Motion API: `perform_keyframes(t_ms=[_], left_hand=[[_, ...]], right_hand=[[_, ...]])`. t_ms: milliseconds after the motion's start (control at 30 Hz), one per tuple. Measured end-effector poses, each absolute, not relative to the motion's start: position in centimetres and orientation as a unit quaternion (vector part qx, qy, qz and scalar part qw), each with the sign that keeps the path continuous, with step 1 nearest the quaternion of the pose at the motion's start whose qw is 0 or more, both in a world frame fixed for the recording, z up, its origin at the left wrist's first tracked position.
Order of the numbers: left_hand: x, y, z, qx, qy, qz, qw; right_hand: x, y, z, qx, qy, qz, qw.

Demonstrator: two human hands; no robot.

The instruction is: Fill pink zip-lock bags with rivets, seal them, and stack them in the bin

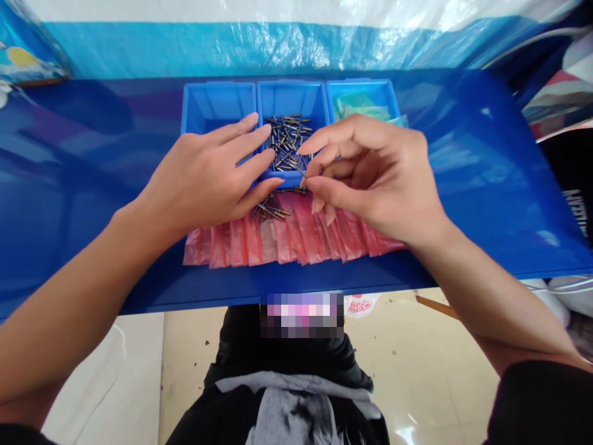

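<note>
My right hand [380, 167] pinches a thin metal blind rivet [300, 172] between thumb and fingertips, over the front of the middle blue bin [291, 93]. Several blind rivets [286, 137] lie loose in that bin. My left hand [217, 170] is open, its fingers spread near the left blue bin [217, 99] and the middle one; nothing shows in it. Below its thumb, a small pile of rivets [273, 211] rests on a row of overlapping red-tinted plastic zip bags [296, 241]. My hands partly cover the bins and the row of bags.
In the right blue bin [393, 93] lie green-tinted plastic bags [361, 105]. The bins stand on a blue table [472, 185], whose front edge runs just before my lap. A blue and white plastic sheet [231, 46] covers the back. Cloth items and a cable crowd the right side.
</note>
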State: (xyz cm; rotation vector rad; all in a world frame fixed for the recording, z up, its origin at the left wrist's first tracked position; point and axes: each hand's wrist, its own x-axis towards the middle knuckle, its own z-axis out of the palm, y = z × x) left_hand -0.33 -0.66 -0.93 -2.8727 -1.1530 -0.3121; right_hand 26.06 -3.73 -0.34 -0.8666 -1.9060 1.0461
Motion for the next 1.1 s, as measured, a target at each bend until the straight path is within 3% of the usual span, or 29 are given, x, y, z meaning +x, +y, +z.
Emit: perform_keyframes(t_ms=[167, 300, 367, 433, 533, 867, 1100], left_hand=[[-0.6, -0.4, -1.1, -0.927, -0.344, -0.151, 0.0], [-0.4, -0.5, -1.1, -0.925, -0.347, -0.152, 0.008], [-0.3, -0.5, -1.2, -0.926, -0.346, -0.149, 0.014], [-0.4, -0.5, -1.2, -0.926, -0.349, -0.145, 0.018], [-0.3, -0.5, -1.2, -0.924, -0.355, -0.14, 0.02], [-0.5, -0.5, -1.9, -0.924, -0.323, -0.198, 0.059], [-0.3, -0.4, -2.0, -0.921, -0.327, -0.204, 0.062]], right_hand=[[26.2, -3.1, 0.0, -0.333, -0.719, 0.431, 0.43], [26.3, -3.9, 0.6, -0.331, -0.773, 0.317, 0.439], [26.4, -4.1, 0.5, -0.307, -0.866, 0.154, 0.362], [26.5, -4.0, -0.2, -0.246, -0.941, -0.026, 0.232], [26.1, -3.7, -1.5, -0.181, -0.964, -0.158, 0.116], [25.4, -4.1, -1.8, -0.184, -0.945, -0.225, 0.15], [24.8, -5.4, -1.9, -0.285, -0.911, -0.269, 0.126]])
